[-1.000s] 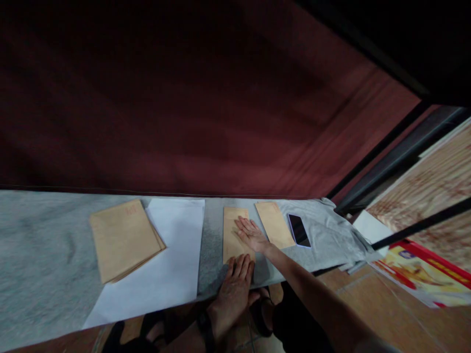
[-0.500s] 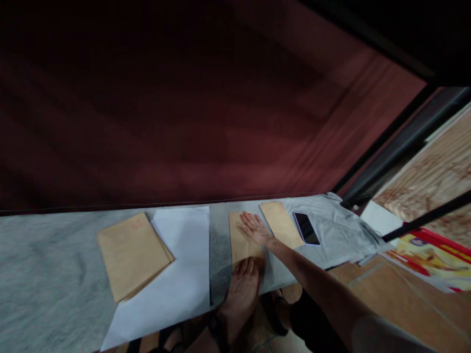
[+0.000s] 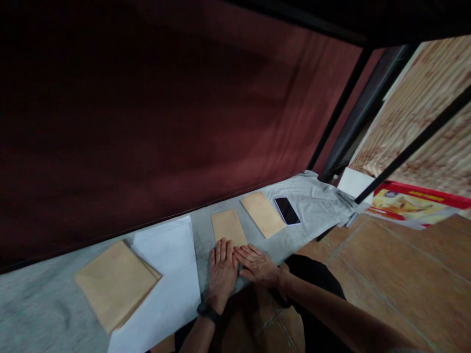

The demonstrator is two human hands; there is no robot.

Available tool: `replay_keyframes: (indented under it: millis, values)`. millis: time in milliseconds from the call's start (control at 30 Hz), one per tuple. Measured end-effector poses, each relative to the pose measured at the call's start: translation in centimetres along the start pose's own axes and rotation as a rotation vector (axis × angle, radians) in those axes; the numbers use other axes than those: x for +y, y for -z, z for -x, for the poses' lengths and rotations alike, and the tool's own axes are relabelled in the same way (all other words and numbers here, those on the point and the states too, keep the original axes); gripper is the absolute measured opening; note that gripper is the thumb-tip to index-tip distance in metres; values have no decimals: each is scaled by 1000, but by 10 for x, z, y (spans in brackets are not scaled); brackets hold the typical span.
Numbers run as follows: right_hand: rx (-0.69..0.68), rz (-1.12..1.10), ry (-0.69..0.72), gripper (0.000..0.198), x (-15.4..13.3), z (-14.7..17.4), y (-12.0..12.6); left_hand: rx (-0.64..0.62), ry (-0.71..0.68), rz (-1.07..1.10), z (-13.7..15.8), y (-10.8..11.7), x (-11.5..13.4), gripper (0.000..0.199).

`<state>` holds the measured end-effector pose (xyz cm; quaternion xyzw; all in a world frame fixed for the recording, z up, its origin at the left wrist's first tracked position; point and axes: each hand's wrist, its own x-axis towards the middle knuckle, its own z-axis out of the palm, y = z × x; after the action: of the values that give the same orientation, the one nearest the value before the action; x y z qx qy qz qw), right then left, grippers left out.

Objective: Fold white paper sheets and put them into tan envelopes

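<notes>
A brown paper envelope (image 3: 228, 226) lies on the grey cloth in front of me, its near end covered by my fingers. My left hand (image 3: 222, 269), with a dark watch on the wrist, rests flat on that near end, fingers stretched out. Close against it, my right hand (image 3: 257, 265) also lies flat, its fingertips touching the envelope's near right corner. A second brown envelope (image 3: 263, 214) lies just to the right, apart from both hands. On the left a stack of brown envelopes (image 3: 117, 284) partly covers large white paper (image 3: 171, 274).
A phone (image 3: 287, 211) with a dark screen lies right of the second envelope. Grey cloth (image 3: 312, 196) covers the narrow table, with a dark red panel (image 3: 206, 147) behind it. Black frame bars (image 3: 340, 110) and a red and yellow box (image 3: 415, 203) stand at the right.
My right hand has drawn back from the envelope's far part to its near end, beside my left hand. The view has turned and tilted to the right.
</notes>
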<state>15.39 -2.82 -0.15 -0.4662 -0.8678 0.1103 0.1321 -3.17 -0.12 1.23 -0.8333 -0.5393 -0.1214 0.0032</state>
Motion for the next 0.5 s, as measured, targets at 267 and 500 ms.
replay_keyframes:
  millis: [267, 500]
  values:
    - [184, -32, -131, 56, -19, 10, -9, 11, -38, -66, -2, 0, -2, 55]
    - [188, -99, -273, 54, -41, 6, -5, -3, -18, -40, -4, -2, -4, 55]
